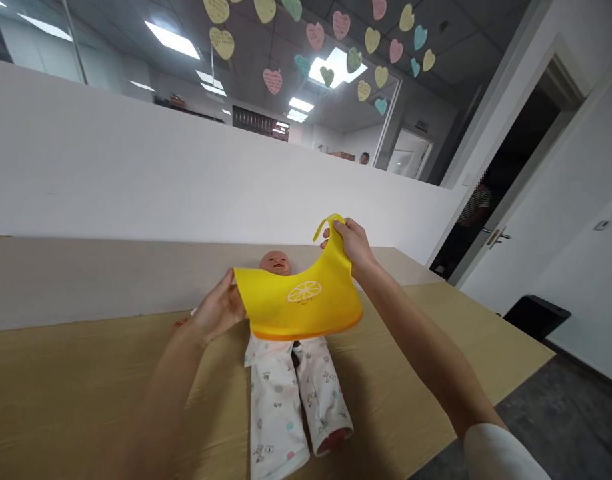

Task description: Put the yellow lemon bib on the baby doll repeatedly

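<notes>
A yellow baby bib (271,303) with a white citrus-slice print is stretched between my two hands, in the air above a baby doll. My left hand (220,308) pinches its left neck end. With its fingers closed, my right hand (352,241) grips the right strap, whose tip curls over at the top. Beneath lies the baby doll (276,261) on its back, head toward the wall, in white printed trousers (279,407). The bib hides the doll's chest and most of its arms. One small doll hand shows beside my left wrist.
The doll lies on a wooden table (111,387), its far side against a white wall (186,180). Heart-shaped notes (341,25) hang on the glass above. At right are a black chair (536,317) and a door, with a person (476,203) in the doorway.
</notes>
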A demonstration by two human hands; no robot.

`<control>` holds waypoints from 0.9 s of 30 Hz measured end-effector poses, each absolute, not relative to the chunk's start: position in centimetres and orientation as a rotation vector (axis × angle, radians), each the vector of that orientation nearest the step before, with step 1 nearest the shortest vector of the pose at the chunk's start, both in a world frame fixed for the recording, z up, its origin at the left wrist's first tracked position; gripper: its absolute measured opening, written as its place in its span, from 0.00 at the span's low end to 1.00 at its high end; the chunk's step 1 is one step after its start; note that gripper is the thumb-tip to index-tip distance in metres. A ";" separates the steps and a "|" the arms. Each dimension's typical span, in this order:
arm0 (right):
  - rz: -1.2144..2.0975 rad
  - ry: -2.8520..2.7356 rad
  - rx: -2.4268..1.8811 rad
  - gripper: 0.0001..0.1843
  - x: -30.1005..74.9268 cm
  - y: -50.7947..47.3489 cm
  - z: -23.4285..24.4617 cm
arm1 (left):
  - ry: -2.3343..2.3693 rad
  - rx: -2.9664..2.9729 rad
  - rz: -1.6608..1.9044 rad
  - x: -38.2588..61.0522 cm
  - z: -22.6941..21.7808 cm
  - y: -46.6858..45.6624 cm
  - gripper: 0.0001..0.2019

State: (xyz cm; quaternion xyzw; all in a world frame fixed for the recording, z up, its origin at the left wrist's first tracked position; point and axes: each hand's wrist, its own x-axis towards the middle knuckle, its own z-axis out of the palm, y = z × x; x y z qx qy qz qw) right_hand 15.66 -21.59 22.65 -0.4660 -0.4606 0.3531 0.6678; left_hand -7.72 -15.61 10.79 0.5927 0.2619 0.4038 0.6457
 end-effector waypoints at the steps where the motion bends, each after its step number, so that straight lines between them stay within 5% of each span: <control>1: 0.805 -1.013 -1.041 0.09 15.9 -21.4 22.3 | 0.520 1.308 0.821 -8.1 10.7 -15.5 0.43; 4: 0.842 -0.949 -1.033 0.10 16.3 -21.0 21.2 | 0.360 1.303 0.705 -7.9 10.9 -15.8 0.47; 17: 0.876 -0.941 -0.895 0.14 18.3 -18.9 19.9 | 0.801 1.240 1.211 -5.5 13.7 -18.0 0.31; 27: 1.007 -0.784 -1.008 0.06 17.1 -8.5 12.0 | 0.915 1.009 1.096 -4.3 7.2 -10.0 0.13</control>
